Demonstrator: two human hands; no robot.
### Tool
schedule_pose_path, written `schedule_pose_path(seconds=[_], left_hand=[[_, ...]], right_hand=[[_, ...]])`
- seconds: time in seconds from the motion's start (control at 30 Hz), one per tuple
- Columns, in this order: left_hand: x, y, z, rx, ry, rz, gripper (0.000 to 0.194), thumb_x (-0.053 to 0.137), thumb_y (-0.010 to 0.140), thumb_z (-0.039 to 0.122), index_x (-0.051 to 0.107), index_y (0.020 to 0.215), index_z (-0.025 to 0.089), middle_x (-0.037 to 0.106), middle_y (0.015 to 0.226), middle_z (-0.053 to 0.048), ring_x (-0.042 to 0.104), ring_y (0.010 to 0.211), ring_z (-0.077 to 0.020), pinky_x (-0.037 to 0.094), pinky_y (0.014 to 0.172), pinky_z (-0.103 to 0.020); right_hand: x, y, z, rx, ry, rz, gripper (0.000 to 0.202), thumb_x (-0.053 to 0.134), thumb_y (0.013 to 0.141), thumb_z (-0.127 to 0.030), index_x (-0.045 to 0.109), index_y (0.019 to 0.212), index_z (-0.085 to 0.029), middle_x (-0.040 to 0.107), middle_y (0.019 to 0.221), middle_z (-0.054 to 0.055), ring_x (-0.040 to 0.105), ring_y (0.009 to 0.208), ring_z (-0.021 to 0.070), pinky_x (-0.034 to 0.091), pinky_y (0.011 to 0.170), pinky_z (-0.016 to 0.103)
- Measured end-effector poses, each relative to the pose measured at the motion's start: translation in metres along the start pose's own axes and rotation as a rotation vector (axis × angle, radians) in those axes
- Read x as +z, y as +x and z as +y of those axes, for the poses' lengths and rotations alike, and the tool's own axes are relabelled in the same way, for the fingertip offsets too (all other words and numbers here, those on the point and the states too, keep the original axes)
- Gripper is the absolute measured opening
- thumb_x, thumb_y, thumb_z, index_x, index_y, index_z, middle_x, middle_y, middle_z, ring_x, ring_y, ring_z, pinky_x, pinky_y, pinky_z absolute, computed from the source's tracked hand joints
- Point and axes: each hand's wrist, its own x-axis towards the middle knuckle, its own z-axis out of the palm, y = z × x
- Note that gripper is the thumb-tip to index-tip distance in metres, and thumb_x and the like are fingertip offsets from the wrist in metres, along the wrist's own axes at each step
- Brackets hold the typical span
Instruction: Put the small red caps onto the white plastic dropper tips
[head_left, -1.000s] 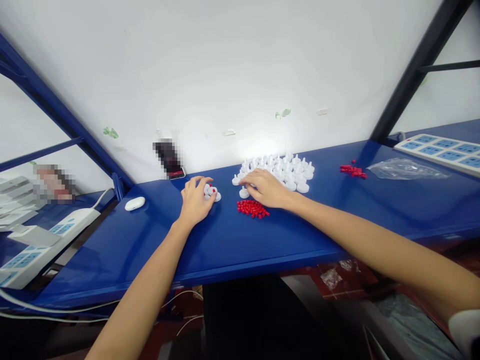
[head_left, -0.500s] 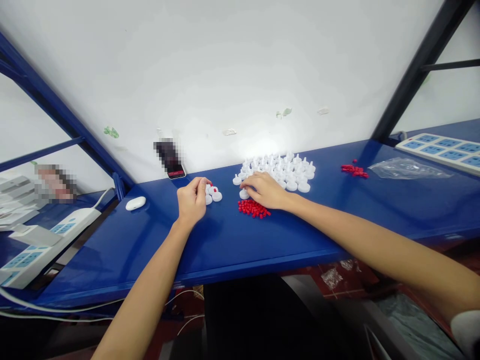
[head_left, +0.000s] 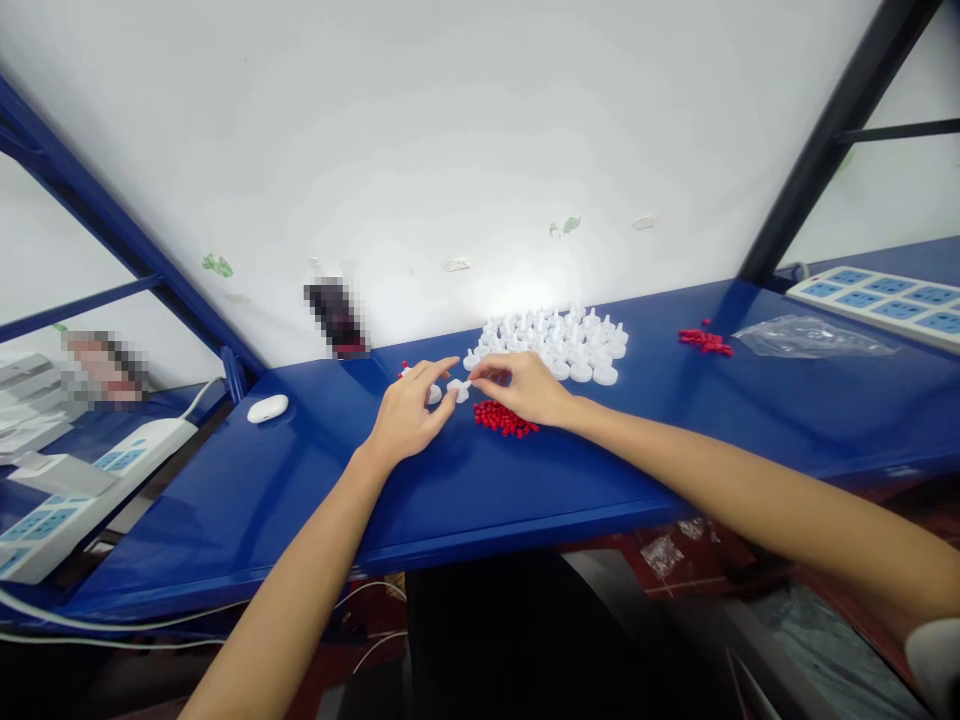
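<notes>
the white piece (head_left: 458,390) has been tilted, pinched by the right hand (head_left: 526,386); beside it, the left hand (head_left: 407,410) is spread.

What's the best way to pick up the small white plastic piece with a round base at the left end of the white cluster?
I'd pinch the small white plastic piece by its narrow stem, coming from above: the stem points up, while neighbouring white pieces and the right hand crowd the base's right side.
</notes>
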Motion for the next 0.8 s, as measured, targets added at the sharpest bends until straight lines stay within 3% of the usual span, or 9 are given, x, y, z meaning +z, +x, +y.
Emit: schedule_pose_path(seconds=[0.07, 0.17, 0.3, 0.5, 0.8], left_hand=[[-0.001, 0.000, 0.002, -0.015, -0.010, -0.054, 0.045, 0.052, 0.096, 0.042, 0.054, 0.137, 0.023, 0.069, 0.111, -0.005, 0.055, 0.067, -0.0128, 0.049, 0.075, -0.030], [-0.002, 0.000, 0.005, -0.048, -0.054, -0.143, 0.045, 0.045, 0.100, 0.045, 0.051, 0.138, 0.023, 0.071, 0.100, -0.003, 0.057, 0.066, -0.0131, 0.046, 0.069, -0.028], [-0.004, 0.002, 0.005, -0.021, -0.032, -0.240, 0.037, 0.036, 0.104, 0.043, 0.065, 0.108, 0.020, 0.071, 0.087, -0.002, 0.062, 0.074, -0.0152, 0.043, 0.071, -0.027], [-0.005, 0.003, 0.001, -0.059, 0.013, -0.226, 0.039, 0.038, 0.103, 0.042, 0.064, 0.086, 0.019, 0.067, 0.075, -0.001, 0.057, 0.067, -0.0140, 0.037, 0.065, -0.026], [-0.003, 0.003, 0.001, -0.069, 0.003, -0.229, 0.040, 0.039, 0.103, 0.041, 0.063, 0.080, 0.019, 0.064, 0.070, -0.001, 0.055, 0.064, -0.0133, 0.036, 0.064, -0.026]], right_hand=[[0.002, -0.002, -0.007, 0.011, 0.068, -0.012, 0.013, 0.061, 0.089, -0.017, 0.073, 0.090, -0.018, 0.076, 0.087, 0.002, 0.065, 0.070, 0.0129, 0.050, 0.072, 0.027], [0.004, -0.003, -0.009, 0.005, 0.079, -0.018, 0.011, 0.061, 0.089, -0.018, 0.073, 0.091, -0.018, 0.075, 0.089, 0.002, 0.065, 0.070, 0.0124, 0.049, 0.073, 0.027], [0.002, -0.001, -0.003, 0.000, -0.016, -0.063, 0.011, 0.061, 0.091, -0.019, 0.071, 0.092, -0.017, 0.072, 0.081, 0.001, 0.060, 0.067, 0.0113, 0.044, 0.070, 0.026], [-0.005, 0.003, 0.001, 0.088, -0.226, -0.138, 0.013, 0.063, 0.089, -0.022, 0.072, 0.083, -0.015, 0.051, 0.053, -0.006, 0.045, 0.053, 0.0093, 0.033, 0.062, 0.025], [-0.003, 0.006, -0.004, 0.104, -0.312, -0.286, 0.018, 0.063, 0.088, -0.026, 0.075, 0.081, -0.015, 0.057, 0.058, -0.002, 0.047, 0.056, 0.0108, 0.032, 0.062, 0.025]])
